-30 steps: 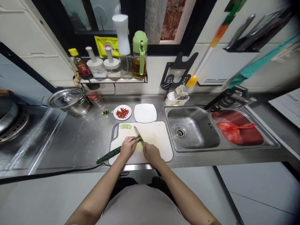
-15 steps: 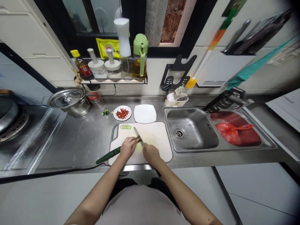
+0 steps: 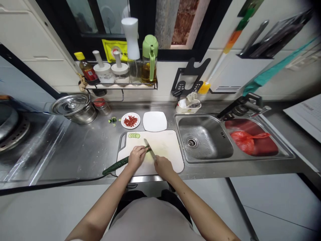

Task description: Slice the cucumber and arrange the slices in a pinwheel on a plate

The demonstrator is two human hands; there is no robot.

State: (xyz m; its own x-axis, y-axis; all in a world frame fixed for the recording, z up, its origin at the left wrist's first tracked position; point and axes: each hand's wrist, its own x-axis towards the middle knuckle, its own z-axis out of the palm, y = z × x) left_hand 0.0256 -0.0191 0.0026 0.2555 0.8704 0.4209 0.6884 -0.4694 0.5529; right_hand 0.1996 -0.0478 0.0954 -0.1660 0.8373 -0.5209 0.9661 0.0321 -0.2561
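A white cutting board lies on the steel counter in front of me. My left hand is curled over a long green cucumber and pins it to the board; the cucumber's free end sticks out past the board's left edge. My right hand is wrapped round the handle of a knife, whose blade rests against the cucumber right beside my left fingers. Several cucumber slices lie in a row at the board's far left corner.
Behind the board stand a small plate of red pieces and a bare white square plate; cucumber scraps lie to their left. A lidded steel pot stands far left. A double sink with a red bag is on the right.
Almost nothing differs. Both hands stay on the cucumber and knife at the same spot on the board; the view has shifted slightly.
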